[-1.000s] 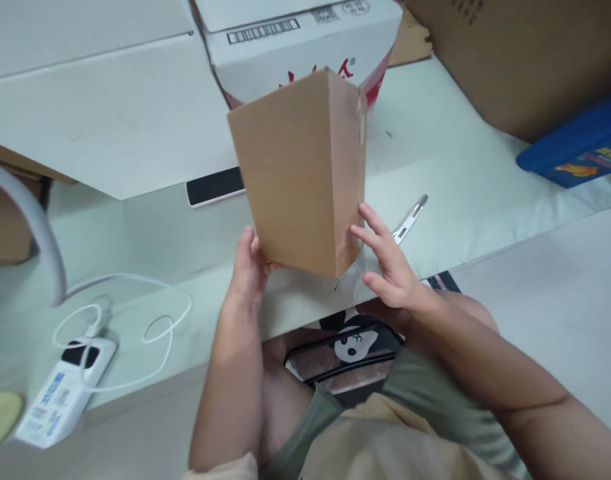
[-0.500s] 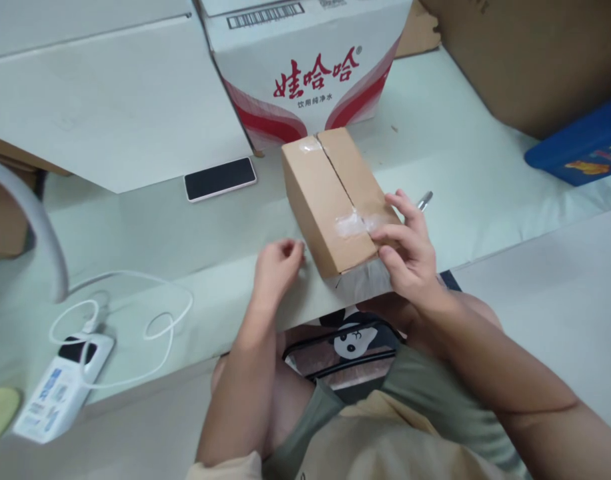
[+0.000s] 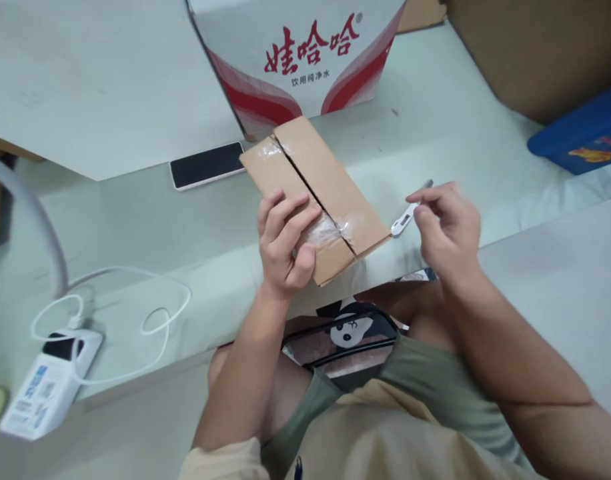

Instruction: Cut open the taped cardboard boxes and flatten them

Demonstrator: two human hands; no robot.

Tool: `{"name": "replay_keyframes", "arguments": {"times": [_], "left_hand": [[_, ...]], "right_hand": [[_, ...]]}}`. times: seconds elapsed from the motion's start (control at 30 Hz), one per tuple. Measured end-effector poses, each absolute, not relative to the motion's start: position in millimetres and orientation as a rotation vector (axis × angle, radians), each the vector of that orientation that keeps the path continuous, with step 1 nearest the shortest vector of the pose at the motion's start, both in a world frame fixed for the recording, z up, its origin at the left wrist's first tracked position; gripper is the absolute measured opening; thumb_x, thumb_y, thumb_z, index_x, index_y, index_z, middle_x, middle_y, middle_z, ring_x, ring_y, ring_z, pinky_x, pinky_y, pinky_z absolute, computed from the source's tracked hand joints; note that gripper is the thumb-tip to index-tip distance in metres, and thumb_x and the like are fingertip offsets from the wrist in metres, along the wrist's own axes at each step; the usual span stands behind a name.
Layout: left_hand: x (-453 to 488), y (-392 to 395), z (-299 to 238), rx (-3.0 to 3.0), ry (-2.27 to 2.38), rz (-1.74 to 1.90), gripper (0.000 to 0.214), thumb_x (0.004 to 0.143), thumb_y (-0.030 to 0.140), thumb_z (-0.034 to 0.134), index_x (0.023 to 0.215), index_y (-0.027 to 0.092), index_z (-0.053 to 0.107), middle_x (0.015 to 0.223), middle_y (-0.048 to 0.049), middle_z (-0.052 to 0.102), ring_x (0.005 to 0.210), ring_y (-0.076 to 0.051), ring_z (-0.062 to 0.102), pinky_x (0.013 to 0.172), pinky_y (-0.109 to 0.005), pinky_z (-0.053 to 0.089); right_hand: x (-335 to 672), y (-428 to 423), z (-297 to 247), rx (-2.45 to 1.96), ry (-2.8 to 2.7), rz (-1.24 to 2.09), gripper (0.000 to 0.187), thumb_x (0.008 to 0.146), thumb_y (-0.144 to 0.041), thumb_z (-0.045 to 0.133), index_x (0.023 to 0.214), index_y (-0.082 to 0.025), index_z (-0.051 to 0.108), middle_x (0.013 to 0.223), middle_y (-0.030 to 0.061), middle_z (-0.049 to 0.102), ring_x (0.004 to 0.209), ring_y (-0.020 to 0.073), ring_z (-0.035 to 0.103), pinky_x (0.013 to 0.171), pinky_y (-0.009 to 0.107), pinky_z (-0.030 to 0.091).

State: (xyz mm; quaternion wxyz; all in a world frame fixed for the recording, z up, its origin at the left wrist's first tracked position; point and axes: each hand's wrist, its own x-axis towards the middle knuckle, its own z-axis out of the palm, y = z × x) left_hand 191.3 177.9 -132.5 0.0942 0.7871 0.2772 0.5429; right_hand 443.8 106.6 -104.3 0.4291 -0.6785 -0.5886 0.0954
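A small brown cardboard box lies on the pale table, its top flaps closed along a seam with clear tape across it. My left hand grips the box's near left corner, fingers over the top and thumb on the near side. My right hand is to the right of the box, fingers pinched on a small silver and white utility knife whose tip points toward the box.
A white and red printed carton stands just behind the box. A black phone lies to its left. A white power bank with a looped cable sits at the near left. A blue box is at the far right.
The box went from standing on end to lying flat and has turned. My left hand moved onto its near corner; my right hand left the box and picked up the knife.
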Motion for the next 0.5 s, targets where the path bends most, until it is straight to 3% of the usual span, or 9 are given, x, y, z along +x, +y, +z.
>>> {"name": "replay_keyframes", "arguments": {"times": [0.07, 0.17, 0.27, 0.37, 0.5], "left_hand": [[191.4, 177.7, -133.3, 2.312, 0.816, 1.635, 0.041, 0.101, 0.043, 0.040, 0.124, 0.026, 0.070, 0.130, -0.0065, 0.070, 0.130, -0.028, 0.059, 0.121, -0.046, 0.038], [191.8, 177.4, -134.2, 2.294, 0.834, 1.634, 0.042, 0.101, 0.044, 0.040, 0.124, 0.026, 0.070, 0.129, -0.0065, 0.070, 0.131, -0.028, 0.059, 0.121, -0.047, 0.037], [194.1, 177.5, -134.2, 2.281, 0.837, 1.611, 0.041, 0.100, 0.044, 0.040, 0.125, 0.028, 0.070, 0.130, -0.0058, 0.070, 0.132, -0.028, 0.058, 0.122, -0.047, 0.036], [198.0, 177.6, -133.4, 2.252, 0.815, 1.637, 0.040, 0.100, 0.042, 0.042, 0.124, 0.029, 0.070, 0.129, -0.0055, 0.070, 0.132, -0.027, 0.057, 0.122, -0.046, 0.036], [202.2, 176.2, -132.5, 2.225, 0.829, 1.662, 0.039, 0.099, 0.041, 0.042, 0.123, 0.029, 0.071, 0.127, -0.0046, 0.071, 0.131, -0.027, 0.057, 0.121, -0.045, 0.037]], "right_hand": [[459.1, 112.2, -104.4, -2.080, -1.436, 0.299, 0.031, 0.090, -0.037, 0.056, 0.114, -0.025, 0.071, 0.085, 0.0060, 0.070, 0.076, 0.0228, 0.065, 0.075, 0.040, 0.052], [473.2, 119.6, -107.2, -2.531, -1.527, 0.506, 0.044, 0.087, -0.042, 0.057, 0.127, -0.027, 0.068, 0.092, 0.0079, 0.076, 0.083, 0.0296, 0.068, 0.070, 0.040, 0.047], [475.3, 122.1, -110.1, -2.641, -1.582, 0.554, 0.037, 0.088, -0.046, 0.054, 0.113, -0.026, 0.072, 0.094, 0.0095, 0.077, 0.088, 0.0336, 0.069, 0.068, 0.040, 0.045], [471.3, 120.2, -112.5, -2.365, -1.484, 0.522, 0.026, 0.086, -0.041, 0.055, 0.099, -0.026, 0.073, 0.085, 0.0067, 0.075, 0.084, 0.0279, 0.070, 0.075, 0.041, 0.050], [465.2, 117.4, -117.6, -1.600, -1.243, 0.628, 0.024, 0.088, -0.041, 0.059, 0.107, -0.029, 0.067, 0.086, 0.0025, 0.074, 0.082, 0.0220, 0.072, 0.074, 0.038, 0.056]]}}
